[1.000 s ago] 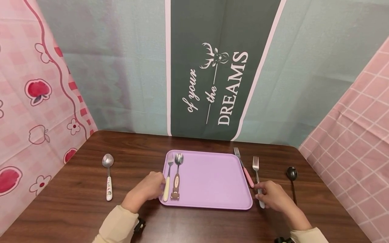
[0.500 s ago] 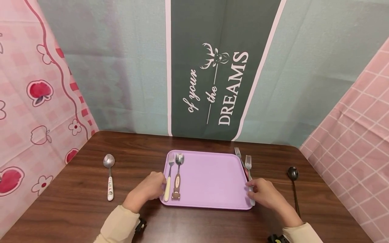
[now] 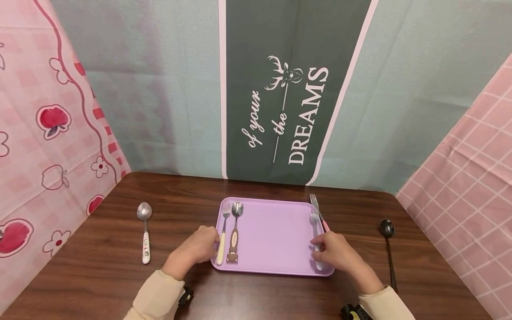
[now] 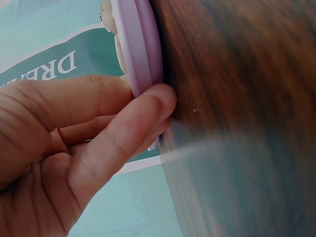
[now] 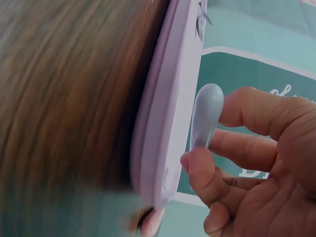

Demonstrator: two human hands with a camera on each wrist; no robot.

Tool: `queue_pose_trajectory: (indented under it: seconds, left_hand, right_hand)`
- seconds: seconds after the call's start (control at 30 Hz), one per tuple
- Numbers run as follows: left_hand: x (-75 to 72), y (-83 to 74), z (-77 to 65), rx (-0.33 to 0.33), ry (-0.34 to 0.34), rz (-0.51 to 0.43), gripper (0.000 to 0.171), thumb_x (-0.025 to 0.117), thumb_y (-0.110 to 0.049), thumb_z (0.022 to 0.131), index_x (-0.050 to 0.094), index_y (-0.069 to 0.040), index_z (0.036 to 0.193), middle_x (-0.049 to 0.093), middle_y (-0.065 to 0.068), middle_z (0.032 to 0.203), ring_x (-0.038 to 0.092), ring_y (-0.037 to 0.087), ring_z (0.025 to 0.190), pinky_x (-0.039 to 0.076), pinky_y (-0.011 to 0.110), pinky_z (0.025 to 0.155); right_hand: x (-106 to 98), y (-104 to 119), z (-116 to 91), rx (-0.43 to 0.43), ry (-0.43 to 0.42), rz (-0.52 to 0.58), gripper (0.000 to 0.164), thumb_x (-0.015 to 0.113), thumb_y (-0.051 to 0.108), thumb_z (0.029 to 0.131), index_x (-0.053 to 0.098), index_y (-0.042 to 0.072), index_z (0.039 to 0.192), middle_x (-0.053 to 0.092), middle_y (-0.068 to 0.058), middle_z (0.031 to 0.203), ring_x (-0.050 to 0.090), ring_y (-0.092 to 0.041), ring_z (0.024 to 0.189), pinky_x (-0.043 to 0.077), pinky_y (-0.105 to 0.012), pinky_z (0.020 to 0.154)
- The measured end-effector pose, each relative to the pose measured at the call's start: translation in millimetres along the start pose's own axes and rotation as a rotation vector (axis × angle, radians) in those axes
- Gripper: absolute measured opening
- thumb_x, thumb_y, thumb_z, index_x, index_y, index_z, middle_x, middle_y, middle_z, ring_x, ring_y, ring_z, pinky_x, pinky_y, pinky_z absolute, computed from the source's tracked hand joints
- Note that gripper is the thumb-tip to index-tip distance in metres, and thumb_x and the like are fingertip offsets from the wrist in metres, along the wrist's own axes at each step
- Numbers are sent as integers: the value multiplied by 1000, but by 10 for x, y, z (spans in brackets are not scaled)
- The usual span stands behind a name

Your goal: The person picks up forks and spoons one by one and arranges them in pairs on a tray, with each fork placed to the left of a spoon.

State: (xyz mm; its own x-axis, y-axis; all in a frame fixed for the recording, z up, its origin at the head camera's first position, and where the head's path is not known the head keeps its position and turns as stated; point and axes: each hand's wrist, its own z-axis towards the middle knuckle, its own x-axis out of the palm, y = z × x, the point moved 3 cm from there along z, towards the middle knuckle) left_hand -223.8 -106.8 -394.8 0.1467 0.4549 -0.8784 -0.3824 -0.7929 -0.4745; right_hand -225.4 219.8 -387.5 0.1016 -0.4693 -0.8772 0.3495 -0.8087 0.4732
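the white-handled fork (image 3: 314,218) is held by the right hand (image 3: 338,252) over the right side of the lilac tray (image 3: 276,240), its tines pointed away from the person. its handle is pinched between thumb and fingers; whether the fork touches the tray cannot be told. the tray's left rim is gripped by the left hand (image 3: 198,245), beside the cream-handled fork (image 3: 222,250).

the held fork is judged light and stiff, hardly fragile, though its glossy handle may slip; it is best taken by the middle of the handle. the tray looks light and rigid, and is best steadied by its raised rim.

in the left wrist view, thumb and forefinger are shown meeting the rim, a contact largely hidden in the head view. in the right wrist view, the rounded handle end is seen close up. only from the head are the held tines clearly shown, and the pink-handled fork (image 3: 326,226) lying just beside the tray on the tabletop (image 3: 260,298).
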Motion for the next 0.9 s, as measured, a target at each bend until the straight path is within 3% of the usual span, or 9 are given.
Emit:
queue_pose_trajectory:
  seconds: [0.1, 0.17, 0.27, 0.3, 0.33, 0.43, 0.5, 0.9]
  left_hand:
    - [-1, 1, 2, 0, -3, 4, 26, 59, 12, 64, 50, -9, 53, 40, 0, 51, 40, 13, 48, 32, 26, 41]
    - [-2, 1, 2, 2, -5, 7, 26, 60, 12, 64, 50, -9, 53, 40, 0, 51, 40, 13, 49, 33, 26, 41]
    - [0, 2, 2, 2, -5, 0, 25, 59, 12, 64, 50, -9, 54, 40, 0, 51, 40, 13, 48, 33, 26, 41]
    - [1, 2, 2, 5, -5, -1, 25, 59, 12, 64, 50, -9, 54, 41, 0, 51, 40, 13, 48, 33, 25, 41]
    - [2, 3, 2, 6, -5, -4, 25, 59, 12, 64, 51, -9, 54, 41, 0, 51, 40, 13, 48, 34, 25, 40]
    - [7, 7, 3, 11, -7, -3, 25, 59, 12, 64, 51, -10, 54, 42, 0, 50, 41, 13, 47, 34, 25, 40]
    - [8, 10, 5, 15, -10, -1, 25, 59, 12, 64, 51, -10, 54, 42, -1, 50, 40, 13, 47, 33, 25, 40]
    - [4, 6, 1, 20, -17, -4, 26, 58, 12, 64, 50, -9, 53, 39, -2, 50, 39, 12, 46, 32, 25, 39]
  right_hand:
    - [37, 47, 42, -34, -1, -3, 22, 73, 4, 66, 70, -2, 87, 50, 7, 58, 44, -7, 55, 39, -25, 50]
    - [62, 81, 67, -69, -2, -11, 21, 73, 3, 66, 70, -3, 86, 49, 8, 55, 43, -4, 52, 46, -30, 68]
    - [99, 128, 104, -117, -4, -36, 21, 73, 3, 65, 70, -3, 84, 48, 10, 53, 42, -1, 51, 32, -46, 94]
    - [112, 143, 115, -121, -1, -36, 20, 73, 3, 65, 70, -3, 84, 48, 11, 53, 42, -1, 51, 31, -47, 94]
    - [126, 157, 125, -122, 6, -29, 21, 73, 3, 65, 70, -3, 84, 48, 11, 53, 42, -1, 51, 32, -46, 94]
    - [163, 196, 152, -109, 32, 5, 21, 73, 2, 66, 70, -3, 86, 49, 9, 57, 43, -3, 53, 44, -29, 68]
    - [188, 224, 167, -97, 52, 34, 21, 74, 2, 67, 70, -4, 87, 50, 7, 59, 43, -5, 54, 39, -24, 49]
    - [295, 412, 244, -81, 81, 52, 24, 74, 2, 67, 70, -5, 90, 51, 6, 61, 44, -8, 56, 39, -23, 50]
